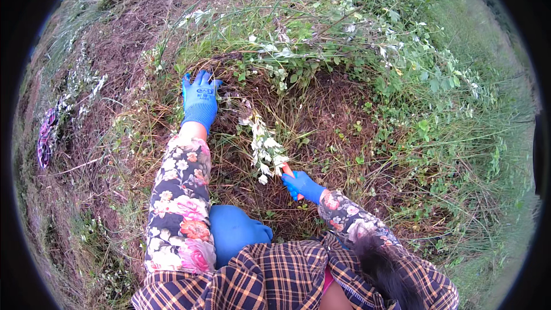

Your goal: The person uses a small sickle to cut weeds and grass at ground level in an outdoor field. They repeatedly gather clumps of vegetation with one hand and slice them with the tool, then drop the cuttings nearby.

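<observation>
My left hand, in a blue knitted work glove with printing on its back, reaches forward, palm down. Its fingers are spread over low weeds and dry stems; what lies beneath the palm is hidden. Nearer to me and to the right, my gloved right hand grips the orange handle of a hand tool. The tool's working end cannot be made out behind the foliage. A cut-looking sprig with pale leaves stretches from near the left hand down to the handle.
A band of standing grass and leafy weeds curves ahead and to the right. Brown straw-littered ground lies inside it. Far left are a plaid cloth and pale-leaved weeds. My blue-clad knee is beneath my arms.
</observation>
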`<state>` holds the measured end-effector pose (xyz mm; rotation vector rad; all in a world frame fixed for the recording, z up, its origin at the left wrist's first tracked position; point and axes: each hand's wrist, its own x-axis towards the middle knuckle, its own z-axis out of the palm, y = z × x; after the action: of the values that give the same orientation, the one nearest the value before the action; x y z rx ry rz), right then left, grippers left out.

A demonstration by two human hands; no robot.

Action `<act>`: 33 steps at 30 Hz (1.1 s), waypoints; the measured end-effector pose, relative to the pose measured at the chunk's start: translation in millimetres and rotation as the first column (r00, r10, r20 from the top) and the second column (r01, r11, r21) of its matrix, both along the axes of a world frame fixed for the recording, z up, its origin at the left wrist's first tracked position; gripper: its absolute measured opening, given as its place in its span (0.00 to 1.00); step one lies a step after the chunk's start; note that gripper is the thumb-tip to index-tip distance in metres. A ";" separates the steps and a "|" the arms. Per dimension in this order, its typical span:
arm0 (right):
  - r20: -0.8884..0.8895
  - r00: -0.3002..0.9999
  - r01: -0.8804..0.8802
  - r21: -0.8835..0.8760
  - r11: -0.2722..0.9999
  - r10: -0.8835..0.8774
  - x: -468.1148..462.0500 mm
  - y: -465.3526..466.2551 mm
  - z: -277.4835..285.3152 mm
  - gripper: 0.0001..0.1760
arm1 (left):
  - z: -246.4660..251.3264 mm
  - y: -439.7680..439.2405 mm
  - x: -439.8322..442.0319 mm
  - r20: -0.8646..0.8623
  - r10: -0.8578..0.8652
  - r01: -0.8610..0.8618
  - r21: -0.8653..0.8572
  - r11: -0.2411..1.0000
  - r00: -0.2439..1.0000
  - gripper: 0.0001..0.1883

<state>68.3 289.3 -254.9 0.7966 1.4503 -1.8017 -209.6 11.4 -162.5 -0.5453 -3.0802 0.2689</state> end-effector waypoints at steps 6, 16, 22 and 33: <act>0.115 0.947 -0.320 0.309 0.896 0.299 66.6 54.3 107.2 0.21 | -15.8 4.9 -5.6 -0.031 0.011 -0.007 0.125 0.992 0.999 0.28; 0.043 0.949 0.305 0.112 0.946 -0.311 -33.8 -5.9 12.8 0.15 | -0.7 6.1 1.6 -0.070 -0.046 0.048 0.032 0.998 0.996 0.19; 0.185 0.890 0.455 -0.415 0.788 -0.416 -31.7 -75.6 85.6 0.09 | 20.6 -8.1 16.1 -0.115 -0.209 0.210 -0.002 0.978 0.971 0.12; -0.426 0.775 -0.388 0.261 0.884 0.467 -91.2 -178.3 190.8 0.18 | 37.5 -270.0 24.5 -0.340 0.082 -0.037 0.137 0.990 0.937 0.23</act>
<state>-22.9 110.9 -64.1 0.0455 1.9272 -1.5892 -185.1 -258.6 -125.1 -0.3550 -2.7502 0.1450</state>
